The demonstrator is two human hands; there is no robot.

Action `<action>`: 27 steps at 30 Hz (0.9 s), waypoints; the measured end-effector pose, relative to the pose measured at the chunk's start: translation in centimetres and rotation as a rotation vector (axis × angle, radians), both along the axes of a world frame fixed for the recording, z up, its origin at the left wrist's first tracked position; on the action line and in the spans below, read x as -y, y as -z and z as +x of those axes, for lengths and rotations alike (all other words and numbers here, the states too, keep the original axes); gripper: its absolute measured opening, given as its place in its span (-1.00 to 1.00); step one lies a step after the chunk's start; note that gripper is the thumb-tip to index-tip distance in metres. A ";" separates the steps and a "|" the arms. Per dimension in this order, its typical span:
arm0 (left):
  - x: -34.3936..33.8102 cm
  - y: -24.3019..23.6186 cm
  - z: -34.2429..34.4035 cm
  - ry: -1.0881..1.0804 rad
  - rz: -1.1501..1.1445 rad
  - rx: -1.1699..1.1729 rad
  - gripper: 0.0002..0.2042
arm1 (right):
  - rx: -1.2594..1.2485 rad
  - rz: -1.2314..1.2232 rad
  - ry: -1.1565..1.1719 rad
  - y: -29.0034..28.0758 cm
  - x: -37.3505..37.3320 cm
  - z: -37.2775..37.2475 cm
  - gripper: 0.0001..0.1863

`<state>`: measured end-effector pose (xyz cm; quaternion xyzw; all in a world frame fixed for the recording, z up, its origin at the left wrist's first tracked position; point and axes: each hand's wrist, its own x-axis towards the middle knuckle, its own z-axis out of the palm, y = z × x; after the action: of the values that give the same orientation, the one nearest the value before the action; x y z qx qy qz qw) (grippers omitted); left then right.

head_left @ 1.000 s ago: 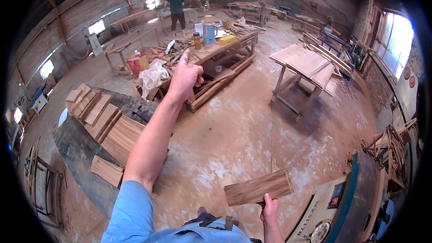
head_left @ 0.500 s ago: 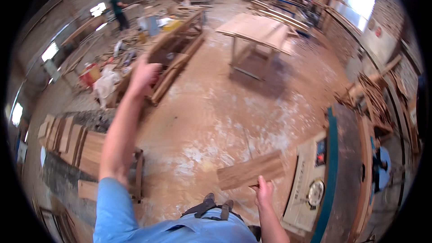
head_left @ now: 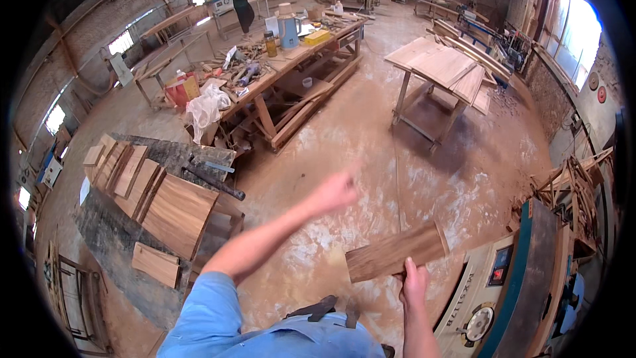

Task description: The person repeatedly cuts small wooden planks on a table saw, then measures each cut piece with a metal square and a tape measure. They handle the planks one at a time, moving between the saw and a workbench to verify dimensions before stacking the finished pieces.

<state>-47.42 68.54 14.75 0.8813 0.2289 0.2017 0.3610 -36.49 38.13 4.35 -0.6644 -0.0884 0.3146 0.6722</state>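
Observation:
A brown wooden board with visible grain is held out over the floor by my right hand. The thumb lies on its near edge, and the other fingers are mostly hidden beneath it. Stretched forward above the floor, my left hand is apart from the board. Motion smears its fingers, and no object shows in it. To the left, several cut wooden boards lie in a row on a dark bench top, with a smaller board by itself near its front edge.
A machine with a dial and a green edge stands close on my right. Ahead is a small table topped with pale boards. A cluttered workbench carries a blue jug and tools. One person stands far back left.
My left hand has swung from the far left down toward the middle. The view has turned left, bringing the bench of boards further in. My right hand still grips the board.

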 end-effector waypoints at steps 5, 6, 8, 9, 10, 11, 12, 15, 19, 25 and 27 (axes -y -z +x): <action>-10.9 -15.9 -2.1 -0.405 -0.459 0.820 -0.30 | -0.001 0.096 -0.112 -2.5 -6.1 0.0 -0.67; -11.3 -17.5 -2.6 -0.387 -0.406 0.982 -0.35 | -0.021 0.139 -0.092 -3.0 -6.8 -0.4 -0.67; -9.1 -17.1 -1.3 -0.281 -0.393 0.860 -0.38 | -0.026 0.223 -0.001 -4.3 -7.4 0.4 -0.65; -7.2 -16.1 -0.2 -0.220 -0.394 0.790 -0.39 | -0.034 0.212 0.097 -5.4 -7.6 0.5 -0.72; -5.7 -13.7 0.4 -0.113 -0.423 0.589 -0.37 | 0.049 0.136 0.039 -4.7 -7.4 1.3 -0.73; -4.8 -11.4 0.9 -0.071 -0.192 0.390 -0.31 | 0.126 0.056 -0.014 -4.1 -7.8 2.5 -0.71; -3.7 -7.5 0.8 -0.006 0.001 0.185 -0.24 | 0.144 -0.201 -0.068 -4.6 -8.4 2.5 -0.65; 2.1 2.4 0.8 0.177 0.289 -0.038 0.00 | 0.008 -0.026 -0.045 -2.7 -10.9 2.5 -0.59; 7.8 4.8 1.6 0.094 0.321 -0.121 0.09 | -0.189 0.252 0.018 -6.3 -10.9 2.5 -0.59; 7.6 5.8 1.1 -0.053 -0.028 -0.266 0.04 | 0.689 -0.470 -0.091 -12.4 -8.9 7.0 -0.53; 6.8 8.1 0.6 -0.044 -0.027 -0.230 0.01 | 0.915 -0.288 0.077 -14.5 -8.9 9.0 -0.55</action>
<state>-46.84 61.77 6.63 0.8885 0.2908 0.1041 0.3394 -27.46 47.07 18.82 -0.8238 -0.3060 -0.0262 0.4764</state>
